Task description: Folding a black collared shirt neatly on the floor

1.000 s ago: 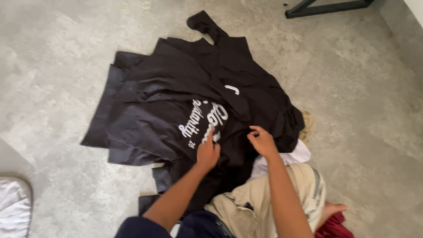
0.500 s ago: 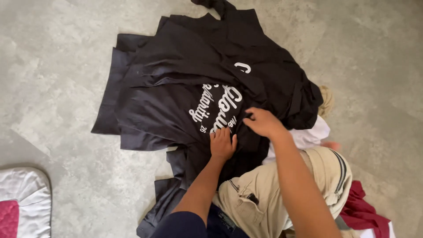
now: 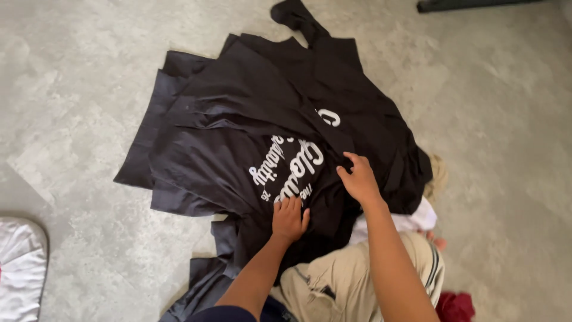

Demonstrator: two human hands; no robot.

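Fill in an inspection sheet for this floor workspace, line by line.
Surface: mottled grey concrete floor, bare around the pile.
Job's things: black printed cotton shirt spread flat on top of other dark garments, white lettering facing up.
Clutter: beige trousers, white cloth, dark red cloth and a tan item at the pile's edge.
Hands: left hand pressed flat on the shirt; right hand fingers bent on the fabric; whether it pinches is unclear.
Cables: nothing seen.
Surroundings: white padded cushion at lower left; dark bar at the top edge.
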